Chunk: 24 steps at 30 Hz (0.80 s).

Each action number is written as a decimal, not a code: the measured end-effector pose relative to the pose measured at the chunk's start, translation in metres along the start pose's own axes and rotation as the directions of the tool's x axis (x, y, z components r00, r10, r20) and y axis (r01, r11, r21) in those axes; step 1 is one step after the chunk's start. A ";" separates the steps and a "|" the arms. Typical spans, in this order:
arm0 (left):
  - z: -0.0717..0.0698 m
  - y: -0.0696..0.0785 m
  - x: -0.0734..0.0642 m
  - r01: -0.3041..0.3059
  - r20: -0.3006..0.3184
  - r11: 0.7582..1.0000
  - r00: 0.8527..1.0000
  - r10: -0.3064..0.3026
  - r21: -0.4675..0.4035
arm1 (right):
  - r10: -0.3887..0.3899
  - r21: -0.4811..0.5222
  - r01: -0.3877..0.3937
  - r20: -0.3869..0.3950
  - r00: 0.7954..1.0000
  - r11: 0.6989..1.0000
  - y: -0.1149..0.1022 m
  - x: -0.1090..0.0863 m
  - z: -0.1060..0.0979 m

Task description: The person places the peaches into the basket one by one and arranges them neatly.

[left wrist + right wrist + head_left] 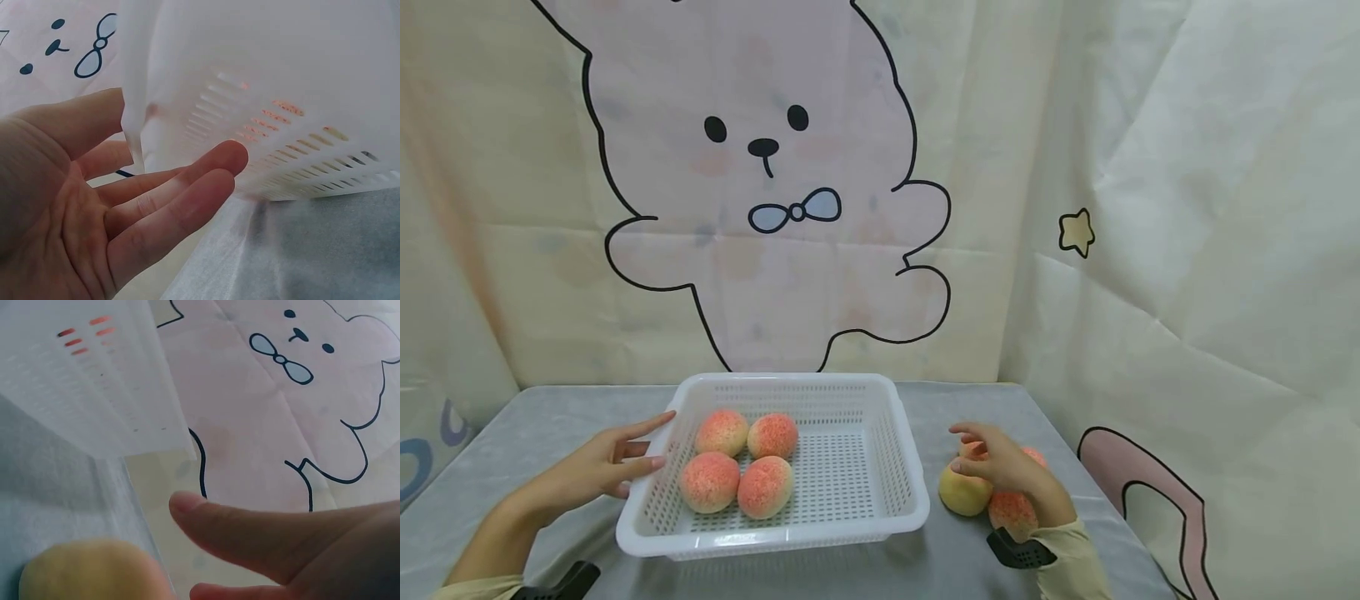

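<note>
A white plastic basket (842,533) with slotted walls stands on the table; several red-and-yellow peaches (711,482) lie in its left half. My left hand (591,458) holds the basket's left rim, thumb and forefinger over it. In the left wrist view the other fingers (181,219) reach below the rim, along the outer wall. To the right of the basket, my right hand (1003,462) hovers over a group of peaches, fingers loosely bent. A yellower peach (964,493) is under its thumb, and a redder peach (1013,515) sits nearer the wrist. The hand partly hides other peaches.
A grey cloth (587,408) covers the table. Behind it hangs a curtain (985,167) printed with a cartoon bear, and more printed fabric closes off both sides. Dark bands (1021,550) are worn on both wrists.
</note>
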<state>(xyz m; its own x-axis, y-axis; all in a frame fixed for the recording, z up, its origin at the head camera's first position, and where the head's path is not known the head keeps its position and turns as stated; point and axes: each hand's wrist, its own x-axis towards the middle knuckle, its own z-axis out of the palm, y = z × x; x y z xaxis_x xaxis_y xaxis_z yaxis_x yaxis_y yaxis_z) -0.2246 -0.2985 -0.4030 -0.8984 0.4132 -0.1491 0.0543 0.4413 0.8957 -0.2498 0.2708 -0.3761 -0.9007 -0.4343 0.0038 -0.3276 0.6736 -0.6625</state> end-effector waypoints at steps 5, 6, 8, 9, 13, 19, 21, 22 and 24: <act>0.001 -0.001 0.000 0.014 -0.002 1.000 1.000 -0.014 -0.028 | 0.010 -0.008 -0.010 0.025 1.000 1.000 0.004 -0.009 -0.002; 0.001 -0.001 0.000 0.013 0.001 0.999 1.000 -0.013 -0.035 | 0.014 -0.014 -0.014 0.036 0.999 1.000 0.004 -0.010 -0.002; 0.001 -0.001 0.001 0.012 0.008 0.999 1.000 -0.012 -0.051 | 0.017 -0.038 -0.016 0.050 0.999 0.999 0.005 -0.011 -0.002; 0.001 -0.001 0.001 0.012 0.010 0.998 1.000 -0.011 -0.055 | 0.014 -0.052 -0.011 0.053 0.998 0.999 0.005 -0.011 -0.002; 0.000 0.002 0.002 0.006 0.018 0.999 1.000 -0.005 -0.054 | 0.020 -0.070 -0.016 0.058 0.998 0.997 0.007 -0.010 -0.001; 0.002 0.003 0.002 0.028 -0.002 0.999 1.000 -0.028 -0.044 | 0.012 -0.073 -0.009 0.035 0.999 0.997 0.007 -0.011 0.000; 0.002 0.002 0.001 0.034 -0.008 0.998 0.999 -0.034 -0.044 | -0.001 -0.091 0.004 0.026 1.000 0.996 0.007 -0.011 0.002; 0.002 0.002 0.000 0.033 -0.007 0.998 0.999 -0.033 -0.047 | -0.005 -0.098 0.008 0.025 1.000 0.995 0.007 -0.011 0.003; 0.002 0.000 -0.001 0.031 -0.002 0.998 1.000 -0.032 -0.056 | -0.002 -0.109 0.005 0.029 1.000 0.994 0.006 -0.010 0.005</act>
<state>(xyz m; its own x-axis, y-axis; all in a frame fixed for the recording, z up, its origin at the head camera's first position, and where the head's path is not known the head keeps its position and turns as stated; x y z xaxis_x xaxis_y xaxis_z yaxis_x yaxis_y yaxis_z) -0.2229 -0.2968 -0.4035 -0.9006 0.3973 -0.1763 0.0014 0.4084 0.9128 -0.2412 0.2765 -0.3838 -0.8916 -0.4525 -0.0164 -0.3612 0.7327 -0.5768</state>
